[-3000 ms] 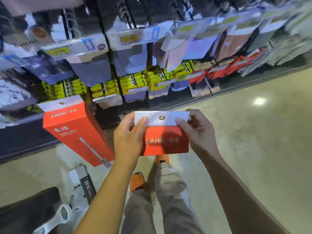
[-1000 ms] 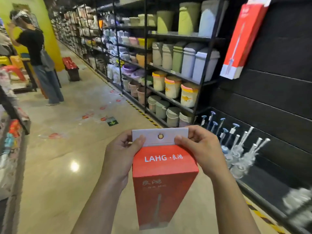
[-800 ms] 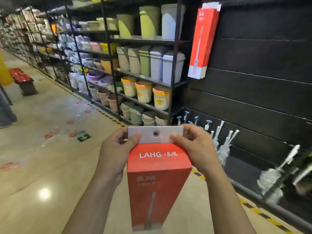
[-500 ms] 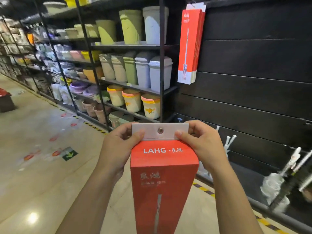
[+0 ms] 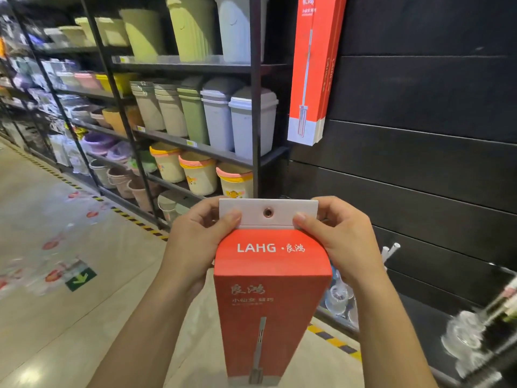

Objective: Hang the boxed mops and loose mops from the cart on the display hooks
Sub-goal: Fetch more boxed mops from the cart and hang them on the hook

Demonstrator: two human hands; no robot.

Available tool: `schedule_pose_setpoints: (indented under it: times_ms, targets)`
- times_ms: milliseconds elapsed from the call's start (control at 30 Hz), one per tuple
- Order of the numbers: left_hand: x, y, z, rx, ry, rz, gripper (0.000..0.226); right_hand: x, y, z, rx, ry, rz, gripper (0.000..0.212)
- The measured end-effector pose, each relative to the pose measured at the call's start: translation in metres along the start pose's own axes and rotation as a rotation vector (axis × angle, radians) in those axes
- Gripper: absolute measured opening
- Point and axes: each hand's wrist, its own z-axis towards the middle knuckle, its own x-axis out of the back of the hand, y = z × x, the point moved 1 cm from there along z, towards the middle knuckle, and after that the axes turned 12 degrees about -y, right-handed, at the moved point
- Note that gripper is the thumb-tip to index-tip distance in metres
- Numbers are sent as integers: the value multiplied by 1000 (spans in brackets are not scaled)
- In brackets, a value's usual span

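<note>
I hold a red boxed mop (image 5: 272,298) upright in front of me by its white hang tab, which has a metal eyelet. My left hand (image 5: 195,242) pinches the tab's left end, thumb on the front. My right hand (image 5: 340,238) pinches the right end the same way. Up on the black slat wall (image 5: 419,152) hang two or three identical red mop boxes (image 5: 314,71), packed together. Their hook is out of view above the frame.
A black metal shelf rack (image 5: 256,113) full of plastic bins and buckets stands left of the wall. Loose white mop or brush handles (image 5: 390,252) lean at the wall's base on the right. Yellow-black tape edges the tan floor.
I have turned from the clothing display and walked toward the black wall. The hanging red boxes are now closer and higher in view. My grip on the box is unchanged.
</note>
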Motion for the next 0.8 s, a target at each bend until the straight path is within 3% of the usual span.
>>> schedule_pose_setpoints:
  times_ms: [433, 800]
  targets:
    - [29, -20, 269, -127, -273, -34, 16, -12, 23, 208, 13, 196, -110, 14]
    - [7, -4, 445, -172, -465, -91, 14, 9, 34, 348, 21, 375, -117, 15]
